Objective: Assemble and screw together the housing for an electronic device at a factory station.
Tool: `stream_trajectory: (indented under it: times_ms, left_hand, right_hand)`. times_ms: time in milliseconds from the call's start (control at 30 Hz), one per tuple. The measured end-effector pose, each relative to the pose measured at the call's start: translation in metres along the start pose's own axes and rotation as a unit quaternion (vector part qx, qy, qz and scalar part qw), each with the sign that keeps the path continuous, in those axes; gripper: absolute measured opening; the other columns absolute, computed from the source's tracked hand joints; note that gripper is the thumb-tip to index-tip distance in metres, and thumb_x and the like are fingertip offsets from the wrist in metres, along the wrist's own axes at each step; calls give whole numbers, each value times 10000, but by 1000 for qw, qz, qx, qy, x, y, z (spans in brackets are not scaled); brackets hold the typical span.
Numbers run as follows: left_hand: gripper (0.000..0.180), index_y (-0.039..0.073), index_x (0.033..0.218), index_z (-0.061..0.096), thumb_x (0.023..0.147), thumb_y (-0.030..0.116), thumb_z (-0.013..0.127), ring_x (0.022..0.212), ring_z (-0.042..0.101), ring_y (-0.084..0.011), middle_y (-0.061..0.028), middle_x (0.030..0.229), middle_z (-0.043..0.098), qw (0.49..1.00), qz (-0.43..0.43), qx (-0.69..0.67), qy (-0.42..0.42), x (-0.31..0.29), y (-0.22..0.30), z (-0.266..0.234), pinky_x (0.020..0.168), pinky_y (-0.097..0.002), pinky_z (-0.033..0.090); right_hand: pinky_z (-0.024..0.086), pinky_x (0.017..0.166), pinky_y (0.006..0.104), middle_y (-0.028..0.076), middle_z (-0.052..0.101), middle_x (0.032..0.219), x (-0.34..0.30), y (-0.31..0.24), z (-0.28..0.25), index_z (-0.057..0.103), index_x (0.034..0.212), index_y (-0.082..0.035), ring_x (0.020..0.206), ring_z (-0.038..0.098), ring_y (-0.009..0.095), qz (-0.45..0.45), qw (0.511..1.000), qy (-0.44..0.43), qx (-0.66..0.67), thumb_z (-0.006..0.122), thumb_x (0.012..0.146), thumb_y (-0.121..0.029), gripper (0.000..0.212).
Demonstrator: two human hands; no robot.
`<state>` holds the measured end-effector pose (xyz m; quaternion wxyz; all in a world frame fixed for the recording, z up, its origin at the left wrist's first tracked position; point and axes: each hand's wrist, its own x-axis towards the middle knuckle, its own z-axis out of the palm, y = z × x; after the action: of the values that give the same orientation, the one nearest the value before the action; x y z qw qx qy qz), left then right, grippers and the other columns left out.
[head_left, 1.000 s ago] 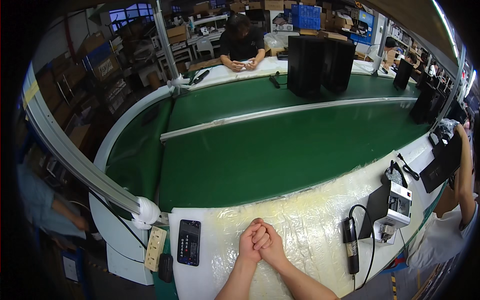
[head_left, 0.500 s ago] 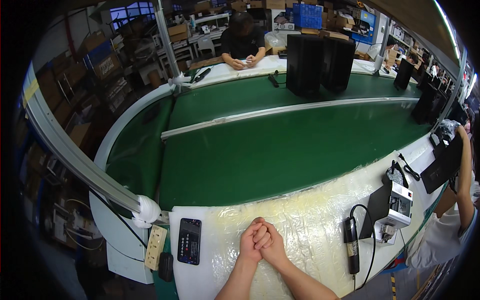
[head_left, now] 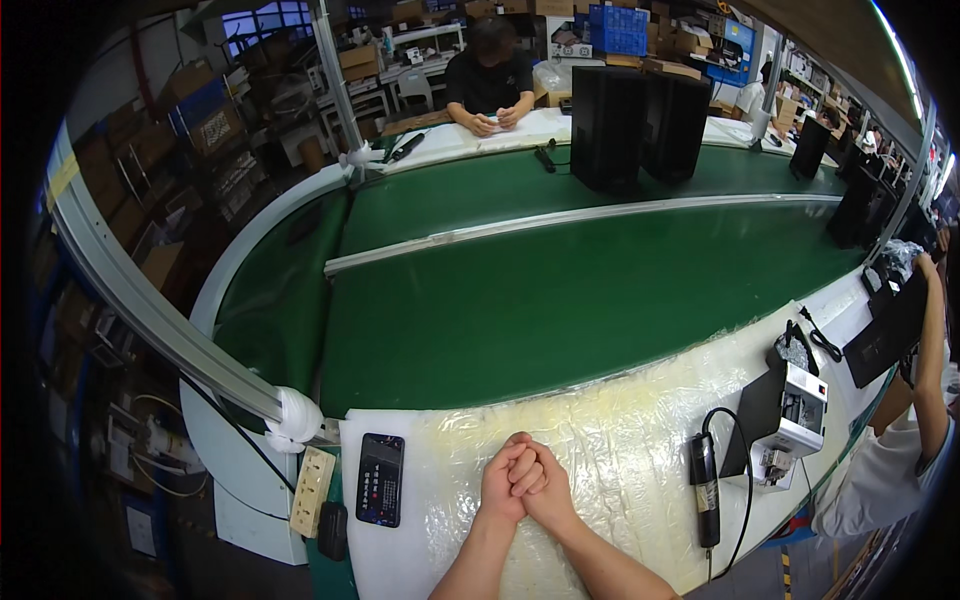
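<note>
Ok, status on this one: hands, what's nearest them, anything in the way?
Left hand and right hand clasped together, holding nothing. Resting on white plastic-wrapped foam pad. Black smartphone lies left, untouched.

My forearms are bare, with no sleeves reaching into view. My left hand and right hand wear no gloves. I see no rings or watch.

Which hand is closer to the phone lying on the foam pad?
Left. The left hand sits just right of the phone; the right hand, clasped against it, lies farther right.
</note>
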<state>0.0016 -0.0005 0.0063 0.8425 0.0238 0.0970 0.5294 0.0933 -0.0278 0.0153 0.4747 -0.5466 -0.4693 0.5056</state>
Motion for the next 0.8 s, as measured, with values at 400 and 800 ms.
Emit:
stream_trajectory:
  times_ms: [400, 800]
  left_hand:
    - [242, 75, 1061, 616, 965, 106, 396, 348, 307, -93, 38, 480, 329, 1000, 1, -1, -3, 0, 0, 0, 404, -279, 315]
    - [238, 84, 1054, 619, 964, 105, 400, 350, 311, -96, 37, 484, 329, 1000, -2, -2, -7, 0, 0, -1, 408, -278, 311]
  right_hand:
    - [539, 781, 293, 137, 699, 982, 1, 6, 0, 553, 1277, -62, 888, 692, 212, 7, 1000, -7, 4, 636, 795, -58, 489]
    - [538, 790, 299, 137, 698, 980, 2, 13, 1, 552, 1275, -65, 893, 690, 215, 0, 1000, -3, 5, 647, 793, -63, 492]
